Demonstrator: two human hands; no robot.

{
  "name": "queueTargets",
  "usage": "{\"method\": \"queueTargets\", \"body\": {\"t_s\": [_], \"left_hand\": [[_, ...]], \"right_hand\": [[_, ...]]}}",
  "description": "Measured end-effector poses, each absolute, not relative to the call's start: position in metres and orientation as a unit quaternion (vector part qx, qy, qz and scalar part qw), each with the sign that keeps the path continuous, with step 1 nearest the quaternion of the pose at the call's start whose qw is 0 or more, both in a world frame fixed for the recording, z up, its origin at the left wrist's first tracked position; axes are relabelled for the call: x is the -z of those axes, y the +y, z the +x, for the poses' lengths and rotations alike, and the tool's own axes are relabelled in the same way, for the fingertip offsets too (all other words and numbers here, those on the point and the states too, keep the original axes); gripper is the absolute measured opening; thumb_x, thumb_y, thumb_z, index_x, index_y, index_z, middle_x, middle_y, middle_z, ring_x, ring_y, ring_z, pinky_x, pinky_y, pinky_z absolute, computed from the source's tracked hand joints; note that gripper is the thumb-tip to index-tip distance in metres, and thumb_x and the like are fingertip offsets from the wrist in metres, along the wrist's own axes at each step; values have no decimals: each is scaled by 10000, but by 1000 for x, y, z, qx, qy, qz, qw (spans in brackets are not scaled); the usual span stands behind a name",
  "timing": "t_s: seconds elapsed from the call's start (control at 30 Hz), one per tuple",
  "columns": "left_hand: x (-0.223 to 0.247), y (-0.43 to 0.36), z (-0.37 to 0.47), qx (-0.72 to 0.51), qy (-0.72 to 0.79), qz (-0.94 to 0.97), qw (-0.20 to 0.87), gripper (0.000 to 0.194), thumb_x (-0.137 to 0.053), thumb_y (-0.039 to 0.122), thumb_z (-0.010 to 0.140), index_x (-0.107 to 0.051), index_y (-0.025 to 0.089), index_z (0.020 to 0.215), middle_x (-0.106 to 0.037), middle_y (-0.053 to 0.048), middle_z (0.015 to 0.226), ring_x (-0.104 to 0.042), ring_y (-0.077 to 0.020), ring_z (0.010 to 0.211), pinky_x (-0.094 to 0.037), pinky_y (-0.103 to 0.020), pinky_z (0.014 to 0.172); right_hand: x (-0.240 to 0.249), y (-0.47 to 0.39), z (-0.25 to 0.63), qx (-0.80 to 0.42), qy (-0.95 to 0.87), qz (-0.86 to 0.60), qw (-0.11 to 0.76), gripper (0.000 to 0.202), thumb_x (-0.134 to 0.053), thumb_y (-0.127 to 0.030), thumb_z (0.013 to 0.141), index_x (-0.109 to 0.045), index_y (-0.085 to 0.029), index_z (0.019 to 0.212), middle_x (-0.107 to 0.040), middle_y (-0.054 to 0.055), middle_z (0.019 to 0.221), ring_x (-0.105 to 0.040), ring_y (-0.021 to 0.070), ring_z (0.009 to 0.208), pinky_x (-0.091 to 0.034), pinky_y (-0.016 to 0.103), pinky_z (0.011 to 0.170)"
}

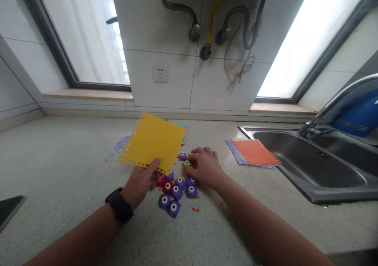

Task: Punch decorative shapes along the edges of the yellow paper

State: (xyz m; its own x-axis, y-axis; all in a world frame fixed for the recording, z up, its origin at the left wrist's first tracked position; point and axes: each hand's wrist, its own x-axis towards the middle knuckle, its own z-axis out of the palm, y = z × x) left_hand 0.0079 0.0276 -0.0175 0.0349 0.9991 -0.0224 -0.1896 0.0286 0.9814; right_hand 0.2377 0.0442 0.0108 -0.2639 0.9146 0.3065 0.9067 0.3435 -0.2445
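My left hand [143, 183], with a black watch on its wrist, grips a yellow sheet of paper [156, 140] by its near edge, thumb on top. Small shapes are punched out along the sheet's left and near edges. My right hand [205, 165] curls its fingers round a green craft punch [187, 164] on the counter. Around it sit several purple craft punches [177, 192] and a red craft punch [168, 187], each with a white round top bearing a dark shape. The yellow sheet hides part of what lies behind it.
Orange paper [254, 151] with punched edges lies on purple sheets beside the steel sink [286, 163]. Purple paper bits [121, 144] are scattered left of the yellow sheet, red bits [195, 209] near the punches. A faucet [333, 100] rises at right. A dark flat object [10, 211] lies at far left.
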Motion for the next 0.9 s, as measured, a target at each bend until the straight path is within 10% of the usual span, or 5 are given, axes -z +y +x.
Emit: {"method": "queueTargets", "body": {"t_s": [0.63, 0.9], "left_hand": [[24, 29, 5, -533, 443, 455, 560, 373, -674, 485, 871, -622, 147, 724, -580, 23, 481, -451, -83, 363, -323, -195, 360], [22, 27, 5, -523, 446, 463, 560, 396, -685, 509, 846, -617, 154, 684, -571, 19, 477, -452, -89, 380, -326, -204, 371]], "right_hand": [[-20, 45, 239, -545, -540, -417, 488, 252, -515, -494, 966, -505, -256, 884, -745, 30, 840, -737, 208, 835, -537, 418, 883], [-24, 47, 247, -563, -455, -388, 570, 276, -701, -453, 852, -558, -228, 926, -690, -4, 827, -550, 96, 544, -446, 242, 539]]}}
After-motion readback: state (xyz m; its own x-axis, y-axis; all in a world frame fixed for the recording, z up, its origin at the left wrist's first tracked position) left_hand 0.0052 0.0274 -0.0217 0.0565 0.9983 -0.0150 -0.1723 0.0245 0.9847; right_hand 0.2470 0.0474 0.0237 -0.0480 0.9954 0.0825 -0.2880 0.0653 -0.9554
